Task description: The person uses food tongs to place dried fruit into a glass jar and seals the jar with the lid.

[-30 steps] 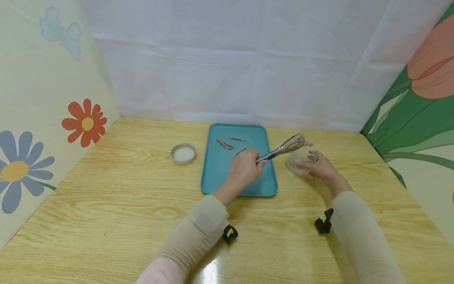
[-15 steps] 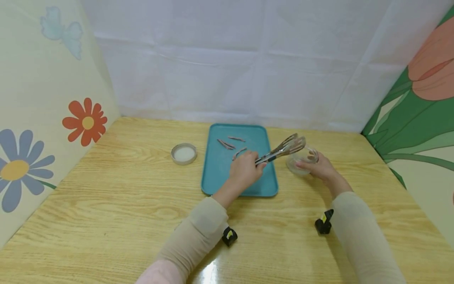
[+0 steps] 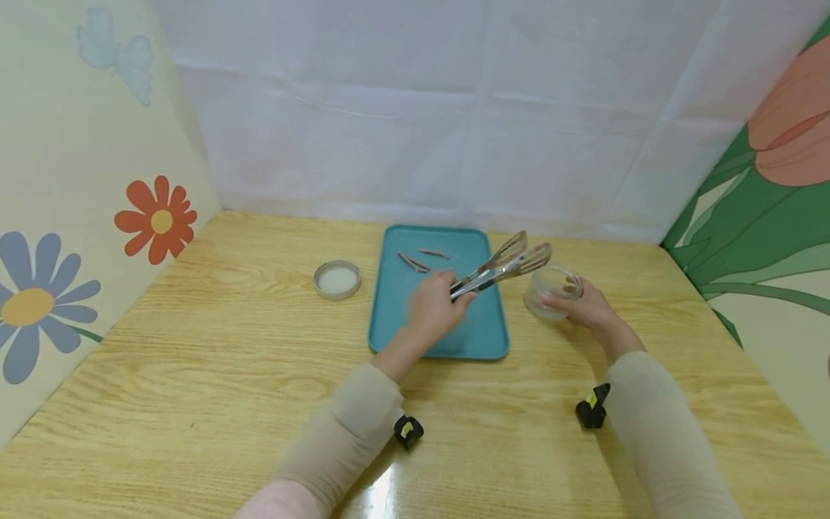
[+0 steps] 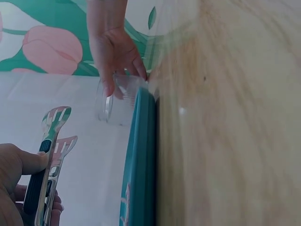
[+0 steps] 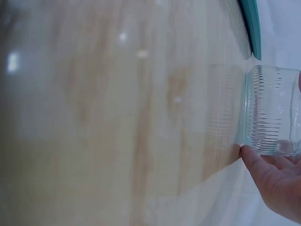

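My left hand (image 3: 431,306) grips metal tongs (image 3: 483,280) with dark handle inserts, above the right part of a teal tray (image 3: 395,324). The slotted ends of the tongs stand apart with nothing visible between them. To the right, my right hand (image 3: 586,306) holds a clear glass jar (image 3: 537,297) that stands on the table. Ridges run around the jar's lower wall in the right wrist view; whether anything lies inside I cannot tell. Thin brownish-pink strips (image 3: 413,263) lie on the tray's far half. My left hand hides part of the tray.
Left of the tray, a round lid (image 3: 336,280) with a pale inside lies on the wooden table (image 3: 259,346). A white cloth (image 3: 389,130) hangs behind the table, and flower-painted panels (image 3: 58,216) stand at both sides. Black devices (image 3: 591,409) sit at the wrists.
The tongs have spread apart, and the strip at their tips is no longer between them. My left hand has drawn them left, away from the jar. The right hand stays at the jar.
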### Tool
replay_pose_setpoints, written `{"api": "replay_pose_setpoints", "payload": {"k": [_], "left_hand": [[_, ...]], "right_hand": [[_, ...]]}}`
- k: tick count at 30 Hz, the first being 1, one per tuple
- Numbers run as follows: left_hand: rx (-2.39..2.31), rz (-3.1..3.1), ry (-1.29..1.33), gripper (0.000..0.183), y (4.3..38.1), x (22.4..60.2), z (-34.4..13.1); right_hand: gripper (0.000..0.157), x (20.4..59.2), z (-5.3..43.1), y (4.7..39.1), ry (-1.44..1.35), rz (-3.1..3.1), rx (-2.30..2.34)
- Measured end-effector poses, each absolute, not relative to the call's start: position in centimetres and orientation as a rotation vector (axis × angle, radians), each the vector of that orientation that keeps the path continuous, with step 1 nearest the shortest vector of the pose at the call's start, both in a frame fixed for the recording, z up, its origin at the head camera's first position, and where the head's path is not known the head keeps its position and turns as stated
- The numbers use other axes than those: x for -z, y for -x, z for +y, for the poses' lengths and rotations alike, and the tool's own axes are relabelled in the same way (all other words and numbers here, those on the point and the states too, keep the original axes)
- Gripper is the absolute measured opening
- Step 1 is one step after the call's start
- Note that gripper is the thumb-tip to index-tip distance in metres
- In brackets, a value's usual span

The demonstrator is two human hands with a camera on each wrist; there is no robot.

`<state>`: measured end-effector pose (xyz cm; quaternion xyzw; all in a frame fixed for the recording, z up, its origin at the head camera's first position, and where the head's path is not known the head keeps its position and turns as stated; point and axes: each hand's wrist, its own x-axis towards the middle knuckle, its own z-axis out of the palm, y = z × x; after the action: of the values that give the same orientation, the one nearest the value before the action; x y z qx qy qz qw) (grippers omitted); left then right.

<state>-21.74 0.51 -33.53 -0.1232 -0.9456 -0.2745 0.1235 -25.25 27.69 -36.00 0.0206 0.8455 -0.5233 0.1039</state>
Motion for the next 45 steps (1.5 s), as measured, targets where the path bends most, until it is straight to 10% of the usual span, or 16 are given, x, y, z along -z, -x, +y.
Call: {"api": "replay_pose_setpoints", "payload": {"k": [45], "left_hand": [[0.608, -2.903, 0.020, 0.029, 20.2, 33.2, -10.6]], "right_hand": [[0.097, 36.1, 27.8, 25.3, -0.068, 2.460, 1.572]]}}
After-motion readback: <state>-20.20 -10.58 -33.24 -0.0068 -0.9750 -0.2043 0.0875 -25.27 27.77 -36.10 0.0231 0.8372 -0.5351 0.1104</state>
